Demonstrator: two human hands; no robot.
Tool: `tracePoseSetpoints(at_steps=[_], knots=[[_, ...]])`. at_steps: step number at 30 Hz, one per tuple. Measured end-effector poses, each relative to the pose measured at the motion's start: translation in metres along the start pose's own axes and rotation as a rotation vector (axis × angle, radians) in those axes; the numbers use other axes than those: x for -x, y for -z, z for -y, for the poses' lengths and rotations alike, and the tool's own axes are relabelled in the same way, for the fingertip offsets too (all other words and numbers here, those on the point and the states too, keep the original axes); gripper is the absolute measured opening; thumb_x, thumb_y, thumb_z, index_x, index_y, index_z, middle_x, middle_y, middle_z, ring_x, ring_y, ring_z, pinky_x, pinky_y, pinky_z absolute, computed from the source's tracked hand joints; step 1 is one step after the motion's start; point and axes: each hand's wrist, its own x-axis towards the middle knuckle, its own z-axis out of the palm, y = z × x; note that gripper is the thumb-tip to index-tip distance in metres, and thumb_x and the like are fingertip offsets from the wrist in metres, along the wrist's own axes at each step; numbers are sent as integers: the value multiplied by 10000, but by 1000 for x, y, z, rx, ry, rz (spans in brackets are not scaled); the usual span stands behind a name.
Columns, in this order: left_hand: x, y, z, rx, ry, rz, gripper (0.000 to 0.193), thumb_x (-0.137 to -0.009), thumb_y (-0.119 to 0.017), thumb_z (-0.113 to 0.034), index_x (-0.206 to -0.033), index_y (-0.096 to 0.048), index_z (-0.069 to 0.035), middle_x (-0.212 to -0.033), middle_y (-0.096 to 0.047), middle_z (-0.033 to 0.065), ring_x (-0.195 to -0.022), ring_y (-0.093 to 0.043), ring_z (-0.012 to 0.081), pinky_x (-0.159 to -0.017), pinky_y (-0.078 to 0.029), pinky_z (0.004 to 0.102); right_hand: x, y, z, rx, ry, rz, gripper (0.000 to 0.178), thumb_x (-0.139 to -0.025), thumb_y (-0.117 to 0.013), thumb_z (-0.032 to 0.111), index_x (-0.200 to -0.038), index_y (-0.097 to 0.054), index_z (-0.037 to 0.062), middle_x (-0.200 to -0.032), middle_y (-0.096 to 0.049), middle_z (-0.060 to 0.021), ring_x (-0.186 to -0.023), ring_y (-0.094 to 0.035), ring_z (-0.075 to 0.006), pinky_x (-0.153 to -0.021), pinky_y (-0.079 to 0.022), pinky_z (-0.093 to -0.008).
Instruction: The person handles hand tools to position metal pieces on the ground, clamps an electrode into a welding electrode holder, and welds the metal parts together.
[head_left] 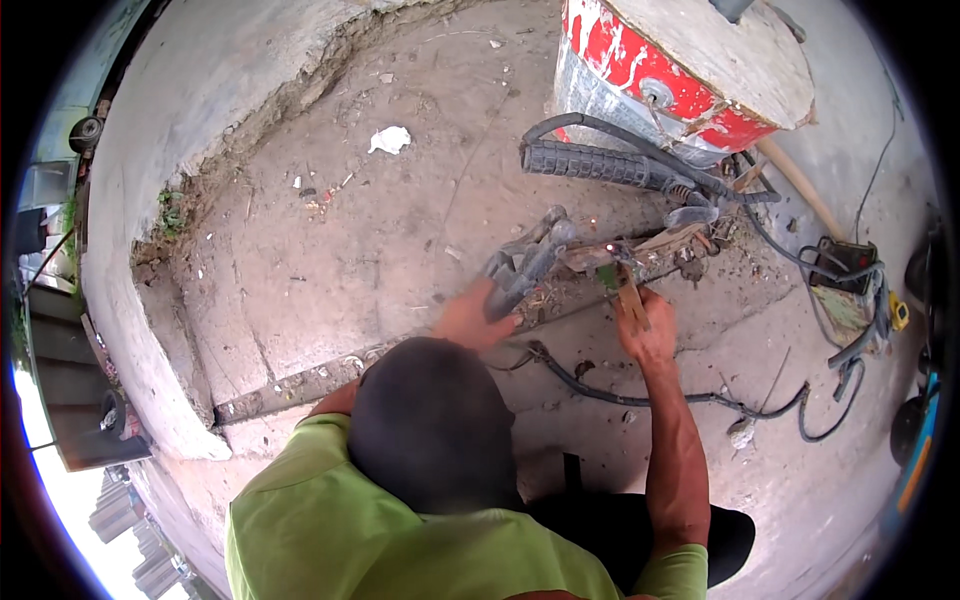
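Neither of my hands shows plainly. A narrow strip of skin at the bottom edge cannot be told apart as a hand or arm. Below me another person in a green shirt crouches, dark head bent forward. That person's left hand is at a grey, jointed metal piece, its fingers partly hidden. Their right hand is closed around a flat tan strip. Just beyond lies a green scrap and a small bright spot, beside a debris-covered groove in the floor.
A red, white-splashed drum stands at the far right. Before it lies a ribbed black handle with a hose. A black cable crosses the floor to a dark box-like thing. A raised concrete ledge borders the left.
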Motion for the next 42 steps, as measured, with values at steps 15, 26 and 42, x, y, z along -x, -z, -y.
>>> tracePoseSetpoints(at_steps=[15,26,42], knots=[[-4,-5,4,272,116,71,572,-860,-852,-406,-1243,-645,-36,-1083,-743,238,-1023,-735,389,-904,-571,463,-1,0,1,21,6,-2,325,-916,-732,326,-941,-734,1,-894,-727,-289,-907,-703,-506,-788,-576,-534],[2,5,-7,5,-61,14,598,-878,-832,-425,-1270,-621,-26,-1004,-749,254,-942,-744,433,-821,-576,488,-3,-7,-9,55,21,4,385,-946,-660,395,-941,-752,21,-874,-727,-303,-880,-714,-513,-792,-579,-567],[-2,-6,8,204,19,39,502,-909,-839,-165,-1284,-583,50,-863,-683,91,-653,-634,135,-617,-523,323,-3,-5,-3,60,61,-18,322,-917,-712,325,-898,-727,3,-835,-720,-277,-845,-706,-492,-752,-577,-545]])
